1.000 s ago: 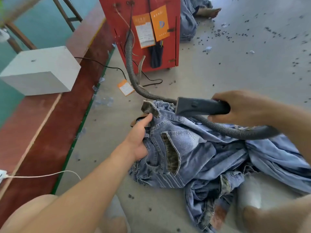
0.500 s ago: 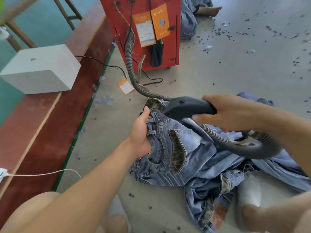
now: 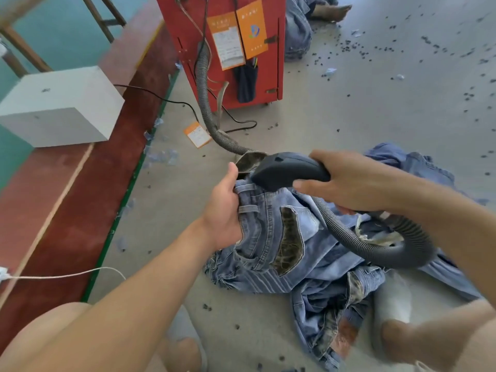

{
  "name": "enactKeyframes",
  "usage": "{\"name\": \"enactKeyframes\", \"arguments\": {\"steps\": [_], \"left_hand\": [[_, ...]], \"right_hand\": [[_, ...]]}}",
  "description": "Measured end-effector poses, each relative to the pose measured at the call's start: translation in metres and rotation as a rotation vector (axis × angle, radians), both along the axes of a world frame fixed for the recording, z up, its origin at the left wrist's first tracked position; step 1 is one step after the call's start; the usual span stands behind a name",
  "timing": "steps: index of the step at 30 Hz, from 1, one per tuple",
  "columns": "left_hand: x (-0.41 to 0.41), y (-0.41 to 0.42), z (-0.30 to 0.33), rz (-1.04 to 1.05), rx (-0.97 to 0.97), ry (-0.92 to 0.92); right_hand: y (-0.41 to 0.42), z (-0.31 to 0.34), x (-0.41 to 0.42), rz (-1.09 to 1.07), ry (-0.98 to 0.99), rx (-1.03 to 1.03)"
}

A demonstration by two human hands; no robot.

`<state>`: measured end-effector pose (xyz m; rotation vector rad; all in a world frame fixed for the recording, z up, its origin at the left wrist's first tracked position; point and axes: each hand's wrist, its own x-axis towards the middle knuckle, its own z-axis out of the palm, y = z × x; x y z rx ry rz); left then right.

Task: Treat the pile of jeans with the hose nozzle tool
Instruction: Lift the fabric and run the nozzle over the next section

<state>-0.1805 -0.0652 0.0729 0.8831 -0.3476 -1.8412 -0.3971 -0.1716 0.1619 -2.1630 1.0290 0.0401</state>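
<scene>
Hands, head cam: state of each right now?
Left hand: closed, gripping the waistband of the jeans.
Right hand: closed, fingers wrapped round the black hose nozzle tool, held over the jeans.

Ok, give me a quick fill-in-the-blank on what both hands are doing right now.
1. The right hand grips the black ____.
2. The left hand holds the waistband of the ____.
3. The grey hose runs back to the ____ cabinet.
4. The white box sits on the person's ____ side.

Missing words: nozzle; jeans; red; left
</scene>
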Motion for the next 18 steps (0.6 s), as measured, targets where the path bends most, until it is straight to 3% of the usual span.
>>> {"name": "enactKeyframes", "arguments": {"steps": [3,5,8,12,18], "left_hand": [[-0.002,-0.003,0.005,0.008,0.045,0.000],[0.008,-0.005,0.011,0.076,0.079,-0.003],[0.023,-0.006,0.022,0.134,0.077,-0.005],[0.024,-0.002,0.027,0.116,0.066,0.008],[0.023,0.004,0.026,0.089,0.086,-0.066]], "right_hand": [[-0.004,-0.008,0.009,-0.100,-0.005,-0.224],[-0.011,-0.002,0.000,-0.117,-0.111,-0.222],[-0.012,0.010,-0.023,0.051,-0.141,-0.202],[0.003,0.003,-0.023,0.281,-0.024,-0.356],[0.011,-0.005,-0.007,0.320,-0.166,-0.338]]}}
